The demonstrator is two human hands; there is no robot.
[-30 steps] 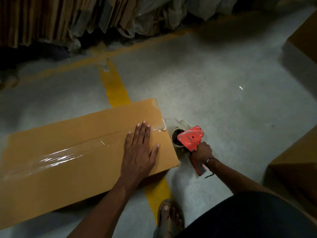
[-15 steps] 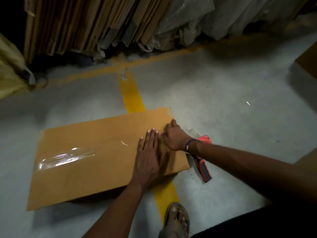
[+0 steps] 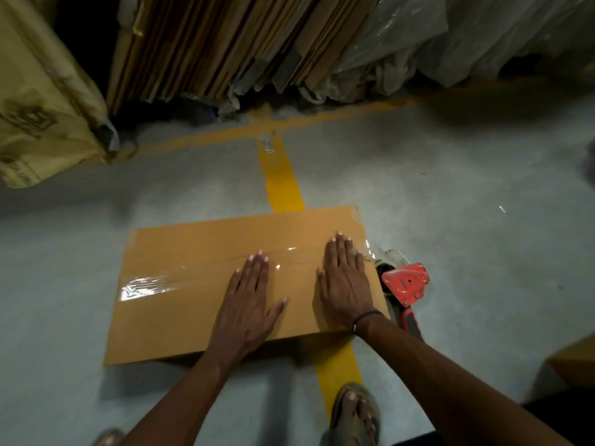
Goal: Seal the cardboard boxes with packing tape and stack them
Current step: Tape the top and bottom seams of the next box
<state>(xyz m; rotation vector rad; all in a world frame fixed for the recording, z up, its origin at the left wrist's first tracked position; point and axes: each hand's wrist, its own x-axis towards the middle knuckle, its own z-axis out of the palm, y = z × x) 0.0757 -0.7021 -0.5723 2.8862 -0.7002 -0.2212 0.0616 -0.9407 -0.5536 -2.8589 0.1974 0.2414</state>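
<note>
A brown cardboard box (image 3: 180, 304) lies on the grey floor with a strip of clear packing tape (image 3: 151, 283) along its middle seam. My left hand (image 3: 249, 300) lies flat on the box top, fingers straight, near the centre. My right hand (image 3: 346, 278) presses flat on the box's right end, fingers over the tape. A red tape dispenser (image 3: 405, 284) with a dark handle lies on the floor just right of the box, untouched by either hand.
Flattened cardboard sheets (image 3: 219, 43) lean against the back, with plastic wrapping (image 3: 450, 37) to their right and a yellow sack (image 3: 38, 101) at far left. Yellow floor lines (image 3: 281, 175) run under the box. Another box (image 3: 576, 365) sits at right. My sandalled foot (image 3: 354, 410) stands near.
My right hand let go of the tape dispenser, which now lies on the floor, and moved onto the box's right end, where it flattened out. My left hand slid slightly left on the box top.
</note>
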